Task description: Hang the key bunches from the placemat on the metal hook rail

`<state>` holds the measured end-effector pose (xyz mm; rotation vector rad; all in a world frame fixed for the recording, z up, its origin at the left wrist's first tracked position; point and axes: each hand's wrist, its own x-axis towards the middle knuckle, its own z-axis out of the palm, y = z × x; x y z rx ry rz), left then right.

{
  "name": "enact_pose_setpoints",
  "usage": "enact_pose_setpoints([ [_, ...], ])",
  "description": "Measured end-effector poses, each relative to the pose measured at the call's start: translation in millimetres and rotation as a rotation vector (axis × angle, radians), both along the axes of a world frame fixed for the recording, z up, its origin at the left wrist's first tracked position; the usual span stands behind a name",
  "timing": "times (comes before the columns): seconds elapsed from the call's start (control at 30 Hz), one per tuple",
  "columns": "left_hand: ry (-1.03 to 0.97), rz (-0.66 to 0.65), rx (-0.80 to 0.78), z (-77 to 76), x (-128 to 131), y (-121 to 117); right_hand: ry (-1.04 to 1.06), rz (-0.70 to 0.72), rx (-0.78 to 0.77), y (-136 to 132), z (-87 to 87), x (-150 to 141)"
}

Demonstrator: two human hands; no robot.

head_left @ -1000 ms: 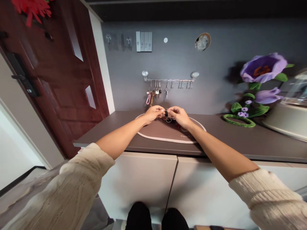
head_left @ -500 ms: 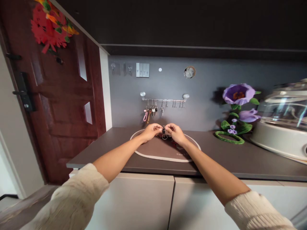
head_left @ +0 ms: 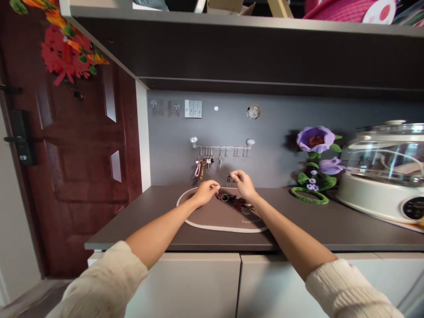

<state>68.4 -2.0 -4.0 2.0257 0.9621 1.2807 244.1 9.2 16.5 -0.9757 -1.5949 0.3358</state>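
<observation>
Pinched between the fingertips of my right hand (head_left: 243, 183) is a small bunch of keys (head_left: 228, 179), hanging upright just above the far edge of the mat. My left hand (head_left: 206, 193) is lower and to the left, its fingertips closed beside a metal ring (head_left: 225, 198); whatever they may hold is too small to make out. Between and below the hands, a heap of dark and red key items (head_left: 240, 203) lies on the brown oval mat (head_left: 212, 219). My right wrist partly covers that heap.
Behind the hands, a clear hook rail (head_left: 221, 147) on the grey wall carries several hanging keys (head_left: 207, 162). Right of the mat stand a purple flower ornament (head_left: 316, 140) and a white appliance with a clear lid (head_left: 371, 190). A shelf (head_left: 232, 53) overhangs the counter (head_left: 132, 221).
My hands have come apart: the right now lifts the small keys, the left has dropped away from them. More of the heap on the mat shows. The view has tilted up.
</observation>
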Motion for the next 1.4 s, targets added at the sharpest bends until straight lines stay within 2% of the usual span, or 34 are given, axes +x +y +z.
enact_pose_setpoints([
  [0.23,0.013,0.019,-0.004,-1.4,-1,6,0.195,0.057,-0.077,26,37.0,-6],
  [0.4,0.004,0.034,-0.001,-2.8,-1,8,0.209,-0.012,-0.123,45,60.1,-8],
  [0.63,0.022,0.055,0.007,-1.4,-2,8,0.270,-0.149,-0.209,66,77.8,-14],
  [0.87,0.033,0.045,0.041,-4.3,-4,14,0.341,-0.178,-0.296,73,79.6,-21],
  [1.4,0.046,0.057,0.018,-5.8,-4,16,0.363,-0.142,-0.289,89,58.5,-15],
])
